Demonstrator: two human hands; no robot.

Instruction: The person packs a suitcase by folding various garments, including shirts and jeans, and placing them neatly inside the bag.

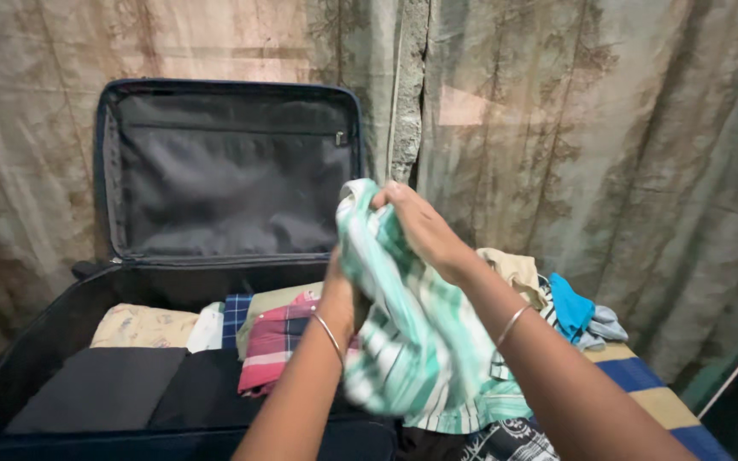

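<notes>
A green-and-white striped shirt (416, 341) is held up in both hands over the near right corner of an open suitcase (44, 341). The right hand (420, 226) is closed over the bunched top of the cloth, knuckles uppermost, and is the higher of the two. The left hand (343, 286) is seen below and just to the left, largely hidden behind the fabric; it appears to be clenched on a fold, though its fingers cannot be made out. From the grip the shirt hangs downward, its long axis roughly upright, the loose hem spread toward the lower right. A thin bangle is worn on each wrist.

Just left of the shirt, inside the case, a red plaid garment (275, 341) is laid, with dark folded clothes (130, 388) nearer the front edge and a pale yellow bundle (143, 324) farther back. A blue checked piece (235, 318) is tucked between them.

To the right, beyond the forearm, a heap of loose clothes (570, 307) in beige, bright blue and grey is piled on a blue-and-yellow striped bedcover (651, 393).

Behind, the lid (228, 166) is propped upright against a curtain (600, 154), its grey lining closed by a zip. No labels or signs are visible.
</notes>
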